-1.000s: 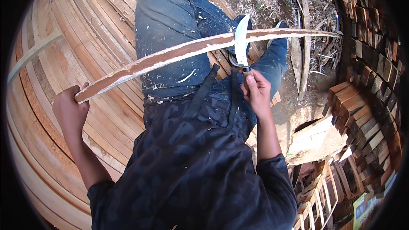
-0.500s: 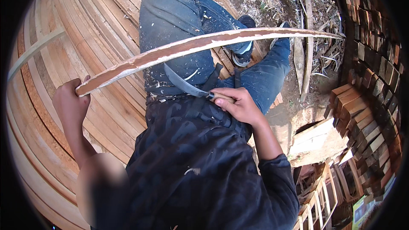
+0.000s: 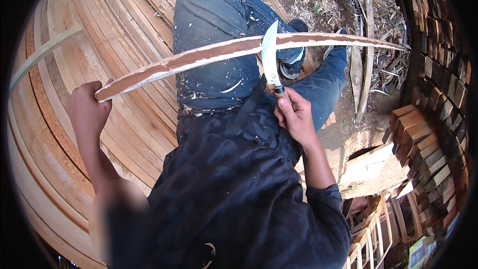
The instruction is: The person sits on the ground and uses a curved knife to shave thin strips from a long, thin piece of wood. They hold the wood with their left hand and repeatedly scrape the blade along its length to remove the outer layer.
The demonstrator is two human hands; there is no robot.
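Observation:
A long wooden strip (image 3: pixel 209 52) with a brown middle and pale, rough-cut edges lies across my thighs, reaching from the left out over the ground at right. My left hand (image 3: pixel 89 108) is closed around its near left end. In my right hand (image 3: pixel 298 117) is a knife (image 3: pixel 270 60) with a curved, shiny blade and a short wooden handle. The blade points away from me and crosses over the strip near its middle; whether it touches the wood I cannot tell. Pale shavings cling to my jeans (image 3: pixel 209 15).
Long planks (image 3: pixel 134 134) lie side by side at left, under my legs. Wood shavings (image 3: pixel 328 0) and loose slats (image 3: pixel 368 60) litter the ground at the far right. A tall stack of cut wood pieces (image 3: pixel 423 139) stands on the right, with a slatted wooden frame (image 3: pixel 373 234) below it.
The knife has swung from pointing left over my lap to pointing away across the strip. My right hand has turned with it and moved slightly right. My left hand keeps its hold.

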